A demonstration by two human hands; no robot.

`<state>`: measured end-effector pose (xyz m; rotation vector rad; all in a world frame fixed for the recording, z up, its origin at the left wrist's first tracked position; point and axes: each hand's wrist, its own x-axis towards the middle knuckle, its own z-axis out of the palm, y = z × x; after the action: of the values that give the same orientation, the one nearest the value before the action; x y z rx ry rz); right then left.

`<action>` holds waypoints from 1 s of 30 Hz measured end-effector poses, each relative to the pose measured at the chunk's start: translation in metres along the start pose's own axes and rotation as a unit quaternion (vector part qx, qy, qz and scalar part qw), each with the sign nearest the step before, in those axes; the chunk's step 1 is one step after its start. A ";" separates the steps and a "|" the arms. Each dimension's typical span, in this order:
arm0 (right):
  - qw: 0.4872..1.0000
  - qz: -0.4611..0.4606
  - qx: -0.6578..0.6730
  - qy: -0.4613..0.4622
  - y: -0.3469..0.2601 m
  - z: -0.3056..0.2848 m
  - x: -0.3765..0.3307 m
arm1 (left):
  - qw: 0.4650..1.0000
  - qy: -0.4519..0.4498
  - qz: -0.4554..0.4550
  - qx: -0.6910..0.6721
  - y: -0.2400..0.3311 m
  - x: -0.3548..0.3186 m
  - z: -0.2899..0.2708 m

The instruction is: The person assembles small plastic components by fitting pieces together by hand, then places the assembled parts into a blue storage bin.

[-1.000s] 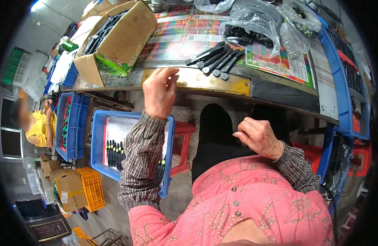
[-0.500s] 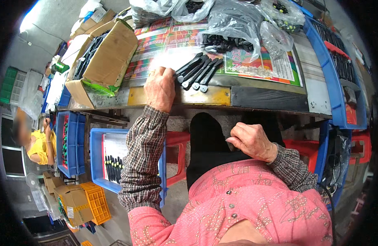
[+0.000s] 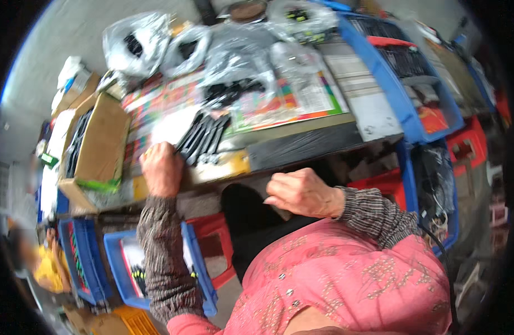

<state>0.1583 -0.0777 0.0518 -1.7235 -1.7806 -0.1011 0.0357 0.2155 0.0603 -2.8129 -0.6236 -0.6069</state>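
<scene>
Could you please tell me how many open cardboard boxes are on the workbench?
1. The cardboard box sits at the workbench's left end, beside the left hand. More may be hidden among the blurred clutter beyond it.

cluttered worktable [image 3: 301,146], blue crates [image 3: 399,100], grey floor [image 3: 61,39]

Matt black plastic sticks [image 3: 204,137], smooth, fanned on glossy printed paper sheet [image 3: 279,103]. Left hand [image 3: 161,170] resting at their near ends. Clear crinkled plastic bags [image 3: 234,56], shiny, holding dark parts. Brown corrugated cardboard box [image 3: 98,151], dull and rough. Table edge [image 3: 301,148] wrapped in black glossy film, yellowish tape beside. Blue hard plastic crates [image 3: 394,95], smooth. Right hand [image 3: 301,192] below edge; sleeve of fine checked woven cloth.
</scene>
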 end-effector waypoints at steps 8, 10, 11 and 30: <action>0.979 0.006 -0.197 0.054 0.032 -0.100 0.012 | 0.993 0.034 0.026 -0.110 -0.007 -0.006 0.002; 0.965 0.032 -0.252 0.060 0.050 -0.129 0.011 | 0.985 0.043 0.013 -0.166 -0.009 -0.007 0.005; 0.958 0.061 -0.275 0.056 0.066 -0.141 0.007 | 0.985 0.045 0.015 -0.167 -0.008 -0.009 0.005; 0.801 0.407 -0.435 0.064 0.261 -0.274 -0.079 | 0.980 0.099 -0.102 -0.138 -0.001 -0.013 0.001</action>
<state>0.4992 -0.2428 0.1302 -2.8960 -0.7339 -0.7280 0.0249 0.2115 0.0542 -2.9041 -0.8514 -1.0751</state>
